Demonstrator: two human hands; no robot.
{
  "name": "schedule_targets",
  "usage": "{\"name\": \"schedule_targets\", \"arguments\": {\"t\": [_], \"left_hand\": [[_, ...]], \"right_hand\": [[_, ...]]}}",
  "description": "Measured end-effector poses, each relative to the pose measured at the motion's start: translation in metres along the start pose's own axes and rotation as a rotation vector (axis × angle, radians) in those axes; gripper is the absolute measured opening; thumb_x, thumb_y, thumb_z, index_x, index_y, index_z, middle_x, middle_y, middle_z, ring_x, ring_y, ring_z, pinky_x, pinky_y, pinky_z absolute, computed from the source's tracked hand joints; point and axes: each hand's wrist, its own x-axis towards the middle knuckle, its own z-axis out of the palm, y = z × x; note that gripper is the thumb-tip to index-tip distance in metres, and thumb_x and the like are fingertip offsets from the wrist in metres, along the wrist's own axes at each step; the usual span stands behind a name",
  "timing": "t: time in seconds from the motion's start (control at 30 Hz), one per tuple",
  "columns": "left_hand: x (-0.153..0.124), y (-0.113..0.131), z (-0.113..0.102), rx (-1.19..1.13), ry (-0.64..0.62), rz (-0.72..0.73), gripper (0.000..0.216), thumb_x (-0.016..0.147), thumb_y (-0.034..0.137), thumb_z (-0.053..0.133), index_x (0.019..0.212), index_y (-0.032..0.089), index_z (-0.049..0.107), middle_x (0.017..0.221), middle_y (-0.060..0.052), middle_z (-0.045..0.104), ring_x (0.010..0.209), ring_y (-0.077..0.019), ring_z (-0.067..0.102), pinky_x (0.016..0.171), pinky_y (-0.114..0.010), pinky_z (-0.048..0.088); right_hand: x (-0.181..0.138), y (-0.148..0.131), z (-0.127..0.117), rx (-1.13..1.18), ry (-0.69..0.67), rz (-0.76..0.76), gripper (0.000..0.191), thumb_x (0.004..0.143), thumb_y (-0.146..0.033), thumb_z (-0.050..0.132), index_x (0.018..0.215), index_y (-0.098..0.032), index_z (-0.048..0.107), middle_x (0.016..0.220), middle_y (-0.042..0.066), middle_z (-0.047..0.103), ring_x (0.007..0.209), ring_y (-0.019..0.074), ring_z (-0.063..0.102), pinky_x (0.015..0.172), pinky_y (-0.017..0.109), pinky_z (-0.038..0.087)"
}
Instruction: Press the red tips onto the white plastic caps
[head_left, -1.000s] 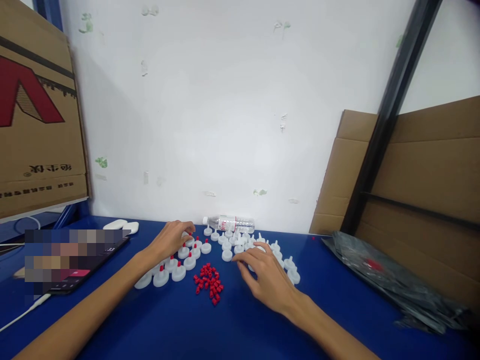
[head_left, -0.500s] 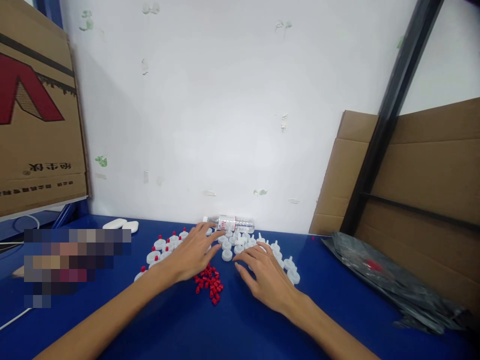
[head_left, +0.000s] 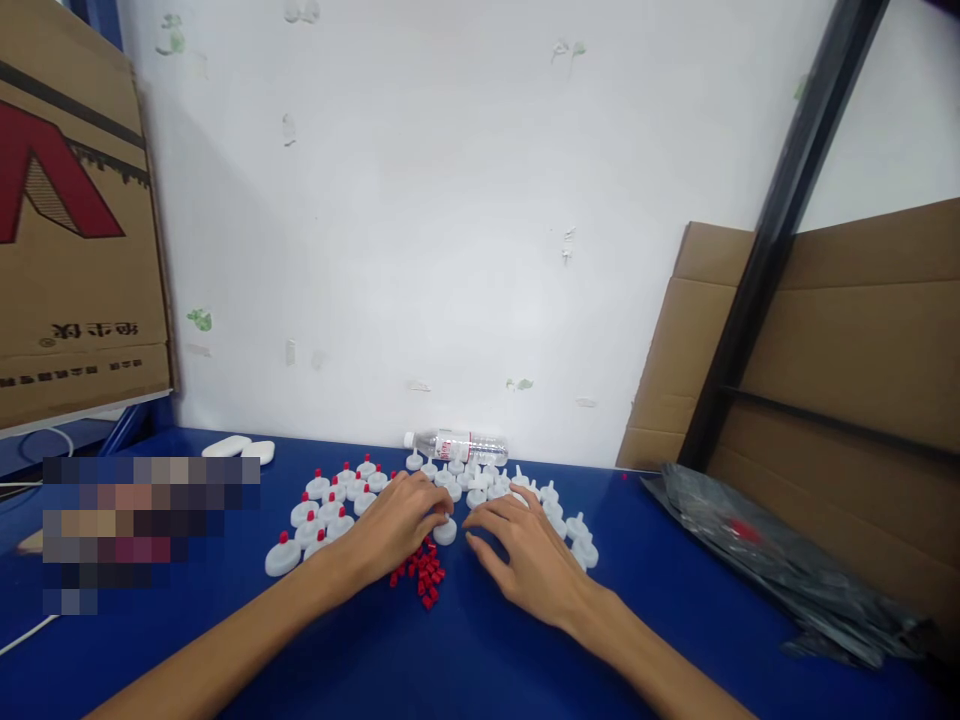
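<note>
My left hand is closed, its thumb and forefinger pinching the spout of a white nozzle cap just above the blue table. Small red tip caps lie in a loose pile below that hand, partly covered by it. My right hand is open, fingers curved and thumb apart, beside a cluster of white nozzle caps with bare spouts. To the left of my left hand stand several white nozzle caps with red tips; my forearm hides some of them.
A clear plastic bottle lies against the white wall. Two white cases sit at the back left, near a blurred-out patch. Grey plastic bags lie on the right, by cardboard and a dark post. A large carton stands at left.
My left hand has drawn back from the spout cluster and closed its fingers on one white nozzle cap, which sits slightly nearer. My right hand has barely moved.
</note>
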Motion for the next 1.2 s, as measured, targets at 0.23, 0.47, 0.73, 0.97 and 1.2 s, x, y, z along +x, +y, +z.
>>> {"name": "schedule_targets", "arguments": {"t": [0.23,0.47,0.73,0.97,1.2], "left_hand": [[-0.001,0.006,0.001,-0.198,0.123,-0.064,0.018,0.094,0.037,0.054,0.092,0.023,0.065,0.096,-0.003,0.068,0.093,-0.0221,0.059,0.087,-0.038,0.042],[0.002,0.005,-0.008,-0.316,0.169,-0.049,0.027,0.096,0.042,0.050,0.093,0.024,0.069,0.097,-0.002,0.071,0.095,-0.0208,0.061,0.089,-0.035,0.045],[-0.004,-0.025,-0.023,-0.031,-0.037,-0.066,0.023,0.091,0.039,0.056,0.088,0.024,0.074,0.097,-0.006,0.070,0.099,-0.0247,0.057,0.087,-0.036,0.042],[-0.006,-0.026,-0.025,-0.025,-0.143,-0.062,0.012,0.087,0.037,0.065,0.087,0.029,0.074,0.092,-0.001,0.072,0.098,-0.0236,0.059,0.085,-0.032,0.037],[-0.003,-0.028,-0.022,0.022,-0.197,-0.089,0.009,0.087,0.031,0.065,0.087,0.029,0.074,0.094,0.000,0.074,0.096,-0.0235,0.062,0.087,-0.033,0.035]], "right_hand": [[-0.002,-0.006,-0.004,-0.006,-0.111,-0.052,0.032,0.098,-0.045,0.050,0.126,-0.034,0.059,0.143,0.006,0.053,0.133,0.0241,0.047,0.117,0.059,0.013],[0.000,-0.001,-0.002,0.006,-0.044,-0.026,0.022,0.100,-0.035,0.050,0.118,-0.032,0.062,0.112,0.002,0.068,0.107,0.0180,0.061,0.116,0.053,0.019],[0.000,-0.002,-0.004,0.020,-0.027,-0.021,0.019,0.101,-0.030,0.047,0.108,-0.030,0.065,0.099,0.000,0.068,0.096,0.0171,0.062,0.113,0.050,0.022],[0.000,-0.003,-0.003,0.016,-0.036,-0.019,0.019,0.101,-0.030,0.048,0.109,-0.031,0.065,0.098,-0.002,0.068,0.096,0.0151,0.063,0.114,0.047,0.021],[0.000,-0.004,-0.003,0.026,-0.034,-0.020,0.020,0.101,-0.032,0.048,0.109,-0.030,0.066,0.098,0.000,0.069,0.095,0.0172,0.063,0.114,0.051,0.019]]}}
